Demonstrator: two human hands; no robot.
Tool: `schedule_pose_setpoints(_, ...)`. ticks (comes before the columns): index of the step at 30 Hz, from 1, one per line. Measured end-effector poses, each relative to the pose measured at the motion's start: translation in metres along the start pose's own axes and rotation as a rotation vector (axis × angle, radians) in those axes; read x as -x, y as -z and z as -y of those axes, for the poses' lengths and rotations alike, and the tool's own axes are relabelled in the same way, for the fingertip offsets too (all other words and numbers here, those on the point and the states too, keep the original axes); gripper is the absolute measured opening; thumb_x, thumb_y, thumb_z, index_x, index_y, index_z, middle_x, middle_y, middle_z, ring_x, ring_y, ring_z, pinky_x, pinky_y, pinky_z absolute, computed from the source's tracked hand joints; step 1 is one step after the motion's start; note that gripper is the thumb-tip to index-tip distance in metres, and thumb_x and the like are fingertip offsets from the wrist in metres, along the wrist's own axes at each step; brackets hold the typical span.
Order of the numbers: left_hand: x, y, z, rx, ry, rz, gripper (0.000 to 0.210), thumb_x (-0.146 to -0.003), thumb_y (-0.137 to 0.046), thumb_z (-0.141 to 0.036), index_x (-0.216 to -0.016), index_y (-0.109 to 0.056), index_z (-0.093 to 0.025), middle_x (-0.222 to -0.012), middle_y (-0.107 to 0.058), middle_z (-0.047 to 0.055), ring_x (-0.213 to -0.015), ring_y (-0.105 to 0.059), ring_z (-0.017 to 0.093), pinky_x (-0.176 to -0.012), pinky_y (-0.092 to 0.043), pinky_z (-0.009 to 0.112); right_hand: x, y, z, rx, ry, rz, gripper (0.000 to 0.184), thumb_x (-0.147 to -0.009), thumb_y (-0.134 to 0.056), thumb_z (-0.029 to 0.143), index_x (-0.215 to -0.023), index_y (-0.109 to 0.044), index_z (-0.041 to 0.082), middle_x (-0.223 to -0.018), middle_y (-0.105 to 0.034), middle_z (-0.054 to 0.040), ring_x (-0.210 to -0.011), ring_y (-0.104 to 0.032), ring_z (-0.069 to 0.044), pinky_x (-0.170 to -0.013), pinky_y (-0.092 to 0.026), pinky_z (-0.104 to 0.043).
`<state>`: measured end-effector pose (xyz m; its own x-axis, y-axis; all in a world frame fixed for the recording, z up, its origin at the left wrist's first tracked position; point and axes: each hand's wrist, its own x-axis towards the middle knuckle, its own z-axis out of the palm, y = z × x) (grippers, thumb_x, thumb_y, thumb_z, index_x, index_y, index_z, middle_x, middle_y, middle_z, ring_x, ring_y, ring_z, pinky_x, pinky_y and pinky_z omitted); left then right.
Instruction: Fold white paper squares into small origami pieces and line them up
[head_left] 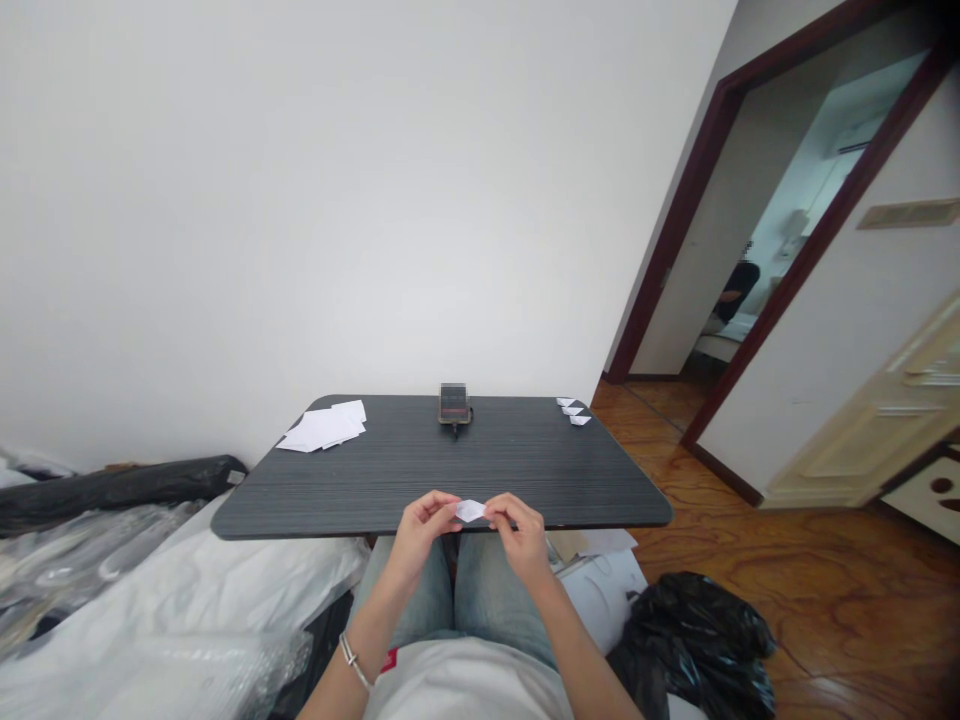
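The left hand (429, 522) and right hand (517, 528) pinch a small folded paper (470, 511) between thumbs and fingers, the left at its nine o'clock end, the right at its three o'clock end. The paper is just above the near edge of the worktop (405, 465), roughly midway along it. A bracelet (355, 660) circles the left wrist, at seven o'clock from the paper. Under the hands, at six, are jeans (480, 590).

Taking the paper as the dial's centre, a device (453, 404) with a dark screen sits at twelve, near the far edge. Loose white sheets (322, 428) overlap at ten. Three folded pieces (579, 421) lie between one and two, near the far corner.

Beyond the worktop, a white wall (450, 200) rises at twelve. A black bag (690, 640) is on the floor (832, 570) at four; a black roll (127, 492) lies at nine. Through a doorway (705, 160) between one and two, a person (739, 287) shows, partly hidden.
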<state>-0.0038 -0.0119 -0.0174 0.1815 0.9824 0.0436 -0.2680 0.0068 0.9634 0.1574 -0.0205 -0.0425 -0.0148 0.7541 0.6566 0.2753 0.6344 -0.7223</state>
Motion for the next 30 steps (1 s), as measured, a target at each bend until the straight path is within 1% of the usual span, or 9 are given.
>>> schedule_pose_setpoints(5,-0.004,0.002,0.004,-0.167,-0.110,-0.006,0.022,-0.067,-0.064,-0.030,-0.081,-0.065,-0.013,-0.075,-0.067,0.004,-0.067,-0.060,0.015,-0.060,-0.049,0.024,0.001,0.001,-0.003,0.042,-0.012,-0.007,0.019,-0.080,-0.044,0.010,-0.072,-0.060,0.018,-0.070,-0.059,-0.0022,-0.060,-0.053,-0.014,-0.055,-0.044,-0.024)
schedule_pose_setpoints(7,-0.004,0.003,0.004,-0.204,-0.140,-0.014,0.021,-0.068,-0.064,-0.029,-0.081,-0.065,-0.013,-0.075,-0.067,0.004,-0.065,-0.060,0.015,-0.061,-0.049,0.025,0.000,0.002,-0.003,0.042,-0.011,0.001,0.020,-0.080,-0.044,0.011,-0.072,-0.060,0.019,-0.071,-0.059,-0.0024,-0.061,-0.054,-0.014,-0.056,-0.045,-0.024)
schedule_pose_setpoints(10,-0.003,0.006,0.005,-0.275,-0.178,0.006,0.018,-0.071,-0.061,-0.029,-0.078,-0.064,-0.013,-0.075,-0.066,0.004,-0.066,-0.060,0.015,-0.063,-0.050,0.026,0.000,0.004,-0.004,0.026,-0.018,0.003,0.020,-0.080,-0.044,0.011,-0.071,-0.060,0.019,-0.070,-0.059,-0.0024,-0.061,-0.054,-0.014,-0.055,-0.045,-0.023)
schedule_pose_setpoints(12,-0.001,0.007,0.003,-0.389,-0.249,0.032,0.016,-0.075,-0.056,-0.028,-0.078,-0.064,-0.014,-0.075,-0.065,0.004,-0.068,-0.060,0.015,-0.064,-0.049,0.026,-0.001,0.005,-0.004,0.012,-0.027,0.005,0.019,-0.080,-0.045,0.011,-0.071,-0.060,0.019,-0.069,-0.059,-0.0021,-0.061,-0.055,-0.014,-0.054,-0.045,-0.023)
schedule_pose_setpoints(15,0.002,0.009,0.000,-0.629,-0.391,0.061,0.017,-0.079,-0.050,-0.025,-0.077,-0.064,-0.016,-0.075,-0.064,0.004,-0.070,-0.058,0.015,-0.065,-0.046,0.024,-0.001,0.005,-0.005,-0.002,-0.043,0.014,0.019,-0.079,-0.046,0.011,-0.070,-0.060,0.019,-0.068,-0.059,-0.0017,-0.060,-0.055,-0.014,-0.053,-0.045,-0.023)
schedule_pose_setpoints(18,0.005,0.010,-0.003,-0.774,-0.446,0.073,0.016,-0.080,-0.049,-0.023,-0.074,-0.063,-0.016,-0.071,-0.064,0.002,-0.066,-0.058,0.014,-0.061,-0.043,0.022,-0.001,0.005,-0.007,-0.017,-0.062,0.017,0.018,-0.078,-0.047,0.011,-0.069,-0.060,0.019,-0.068,-0.060,-0.0016,-0.060,-0.055,-0.014,-0.052,-0.046,-0.023)
schedule_pose_setpoints(22,0.006,0.011,-0.004,-0.834,-0.461,0.053,0.017,-0.081,-0.047,-0.023,-0.075,-0.062,-0.017,-0.072,-0.066,0.002,-0.066,-0.059,0.014,-0.061,-0.043,0.022,-0.001,0.005,-0.009,-0.024,-0.080,0.008,0.017,-0.078,-0.047,0.012,-0.070,-0.060,0.019,-0.067,-0.060,-0.0014,-0.059,-0.056,-0.014,-0.053,-0.046,-0.023)
schedule_pose_setpoints(26,0.005,0.012,0.000,-0.846,-0.472,0.013,0.018,-0.082,-0.047,-0.024,-0.075,-0.062,-0.017,-0.073,-0.067,0.001,-0.066,-0.060,0.014,-0.062,-0.044,0.022,-0.002,0.005,-0.010,-0.020,-0.092,-0.001,0.018,-0.078,-0.047,0.011,-0.069,-0.060,0.019,-0.066,-0.060,-0.0011,-0.059,-0.056,-0.014,-0.053,-0.046,-0.023)
schedule_pose_setpoints(30,0.004,0.013,0.003,-0.837,-0.468,0.008,0.018,-0.081,-0.048,-0.024,-0.075,-0.063,-0.017,-0.073,-0.067,0.001,-0.067,-0.061,0.014,-0.063,-0.045,0.022,-0.001,0.003,-0.010,0.011,-0.100,-0.003,0.018,-0.077,-0.047,0.011,-0.067,-0.060,0.018,-0.065,-0.061,-0.0009,-0.059,-0.056,-0.014,-0.055,-0.047,-0.023)
